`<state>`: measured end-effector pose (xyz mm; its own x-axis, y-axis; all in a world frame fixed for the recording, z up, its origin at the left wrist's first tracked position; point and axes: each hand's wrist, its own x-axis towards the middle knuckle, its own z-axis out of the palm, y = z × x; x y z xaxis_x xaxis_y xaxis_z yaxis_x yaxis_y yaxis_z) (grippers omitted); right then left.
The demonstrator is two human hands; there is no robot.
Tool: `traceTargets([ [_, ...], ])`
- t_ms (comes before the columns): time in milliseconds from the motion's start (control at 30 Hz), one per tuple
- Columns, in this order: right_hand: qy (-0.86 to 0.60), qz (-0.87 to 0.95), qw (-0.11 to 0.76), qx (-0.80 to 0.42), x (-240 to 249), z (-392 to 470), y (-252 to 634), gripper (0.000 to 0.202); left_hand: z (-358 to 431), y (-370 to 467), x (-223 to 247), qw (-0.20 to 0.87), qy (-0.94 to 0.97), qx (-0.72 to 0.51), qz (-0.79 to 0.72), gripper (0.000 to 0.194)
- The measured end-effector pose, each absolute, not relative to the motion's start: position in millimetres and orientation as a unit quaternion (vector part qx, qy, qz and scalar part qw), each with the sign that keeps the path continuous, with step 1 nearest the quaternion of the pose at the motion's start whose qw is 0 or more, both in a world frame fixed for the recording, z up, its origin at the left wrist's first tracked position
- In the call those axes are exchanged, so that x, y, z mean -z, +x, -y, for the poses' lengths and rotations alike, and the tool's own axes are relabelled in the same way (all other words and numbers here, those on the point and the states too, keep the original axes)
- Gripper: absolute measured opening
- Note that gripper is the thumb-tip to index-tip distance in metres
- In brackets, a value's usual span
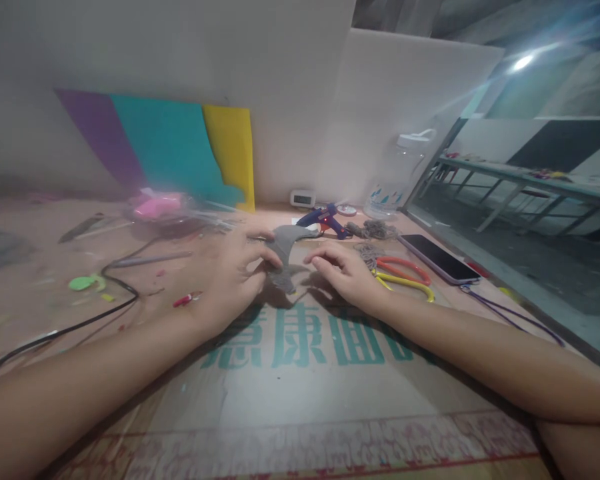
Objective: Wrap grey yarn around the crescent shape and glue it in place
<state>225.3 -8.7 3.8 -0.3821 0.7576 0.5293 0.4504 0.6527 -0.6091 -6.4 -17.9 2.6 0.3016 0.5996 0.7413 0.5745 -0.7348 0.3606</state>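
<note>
My left hand pinches a grey felt-like piece between thumb and fingers, just above the table. The piece has a curved, forked top and a narrower body; its lower end looks frayed or fuzzy. My right hand is to the right of the piece, apart from it. Its fingers are loosely bent, thumb and forefinger slightly parted, with nothing visible in them. Behind the grey piece lies a blue glue gun with a red light lit.
Grey yarn, scissors with red and yellow handles and a phone lie to the right. A plastic bottle and a small digital clock stand behind. At left are a black cable, a pen and scraps.
</note>
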Motion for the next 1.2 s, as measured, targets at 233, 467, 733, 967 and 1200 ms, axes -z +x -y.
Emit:
traceTargets([
  [233,-0.330,0.860,0.326,-0.213,-8,12,221,0.023,18,-6,0,0.014,0.831,-0.450,-0.327,0.021],
  [467,-0.307,0.859,0.309,-0.269,-8,15,218,0.011,21,-3,1,0.032,0.866,-0.408,-0.287,0.025],
  [733,-0.353,0.818,0.359,-0.277,-6,13,219,0.012,10,2,11,0.156,0.792,-0.478,-0.346,0.059],
  [967,-0.396,0.775,0.389,-0.302,-6,14,218,0.014,13,2,4,0.422,0.755,-0.333,-0.376,0.038],
  [1200,-0.375,0.800,0.373,-0.282,-6,11,219,0.029,17,5,3,0.362,0.789,-0.308,-0.390,0.034],
])
